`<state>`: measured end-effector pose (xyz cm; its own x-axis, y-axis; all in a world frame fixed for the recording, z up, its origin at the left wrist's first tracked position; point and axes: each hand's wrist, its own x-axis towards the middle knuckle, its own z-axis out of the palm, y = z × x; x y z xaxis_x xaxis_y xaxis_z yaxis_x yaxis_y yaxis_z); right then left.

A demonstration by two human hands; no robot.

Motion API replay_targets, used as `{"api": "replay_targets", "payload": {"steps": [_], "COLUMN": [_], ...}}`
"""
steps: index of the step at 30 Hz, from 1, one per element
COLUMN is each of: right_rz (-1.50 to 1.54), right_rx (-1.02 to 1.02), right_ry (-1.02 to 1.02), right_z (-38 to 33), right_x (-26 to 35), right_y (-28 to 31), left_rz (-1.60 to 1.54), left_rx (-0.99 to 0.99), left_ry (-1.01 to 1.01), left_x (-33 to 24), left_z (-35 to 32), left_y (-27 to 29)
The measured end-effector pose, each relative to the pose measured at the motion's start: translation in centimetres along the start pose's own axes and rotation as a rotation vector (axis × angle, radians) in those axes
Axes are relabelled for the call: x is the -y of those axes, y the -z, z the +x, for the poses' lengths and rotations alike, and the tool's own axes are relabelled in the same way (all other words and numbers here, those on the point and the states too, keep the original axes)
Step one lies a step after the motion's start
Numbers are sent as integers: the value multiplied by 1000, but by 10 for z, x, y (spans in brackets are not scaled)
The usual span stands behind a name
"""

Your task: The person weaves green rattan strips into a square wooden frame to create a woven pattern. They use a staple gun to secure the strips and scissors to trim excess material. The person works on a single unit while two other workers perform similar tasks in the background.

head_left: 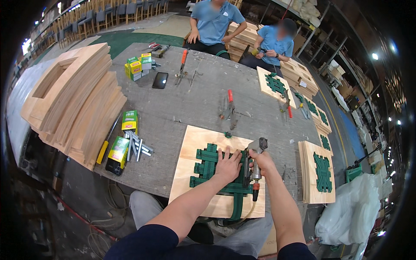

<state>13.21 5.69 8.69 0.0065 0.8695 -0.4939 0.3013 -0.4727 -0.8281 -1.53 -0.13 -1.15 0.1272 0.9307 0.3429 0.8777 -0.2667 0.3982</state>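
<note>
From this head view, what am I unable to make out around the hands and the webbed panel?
- Webbing under the left hand: covered by the palm.
- Staple gun nose: hidden by the right hand, so contact with the plywood panel is unclear.
- Panel's near edge: hidden behind both forearms.
- Loose staple strips: too small to count.

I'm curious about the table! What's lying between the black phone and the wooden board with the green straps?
In the head view, between the phone and the wooden board lies only bare grey table. A red-handled clamp lies off to the right.
</note>
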Motion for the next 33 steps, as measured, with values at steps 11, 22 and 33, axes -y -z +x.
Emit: {"api": "replay_targets", "payload": {"steps": [11, 22, 33], "right_rz": [-48, -44, -47], "right_rx": [-22, 0, 51], "right_ry": [-10, 28, 30], "right_z": [5, 6, 6], "right_x": [-7, -9, -6], "right_y": [-11, -11, -13], "left_rz": [-13, -30, -113], "left_rx": [15, 29, -13], "left_ry": [7, 22, 40], "left_x": [3, 3, 5], "left_z": [0, 0, -1], "left_y": [-1, -4, -2]}}
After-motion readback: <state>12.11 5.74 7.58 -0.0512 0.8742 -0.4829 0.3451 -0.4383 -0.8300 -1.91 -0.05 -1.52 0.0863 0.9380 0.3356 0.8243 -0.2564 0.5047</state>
